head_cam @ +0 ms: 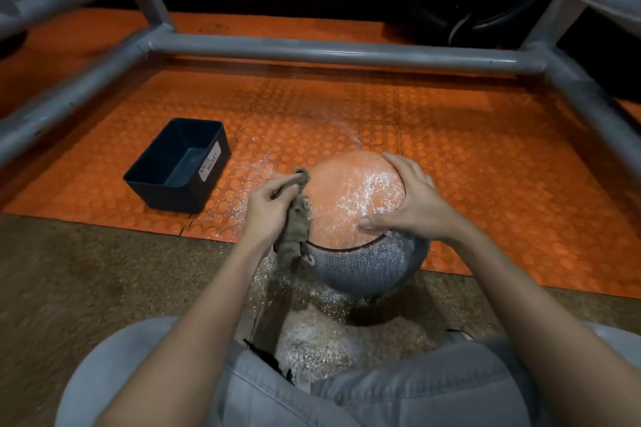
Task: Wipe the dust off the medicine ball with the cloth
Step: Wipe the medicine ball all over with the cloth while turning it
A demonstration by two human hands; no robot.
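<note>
An orange and grey medicine ball point(350, 198) rests on the floor in front of my knees, its orange top speckled with white dust. My left hand point(268, 206) is closed around a brown cloth point(295, 239) pressed against the ball's left side, and the cloth's end hangs down past the grey band. My right hand point(412, 199) lies flat over the ball's upper right, fingers spread, thumb pointing left.
A dark blue bin point(178, 165) with a white label stands on the orange studded mat point(485, 156) to the left. A grey pipe frame point(329, 50) crosses behind and along both sides. White dust lies on the brown carpet point(322, 333) beneath the ball.
</note>
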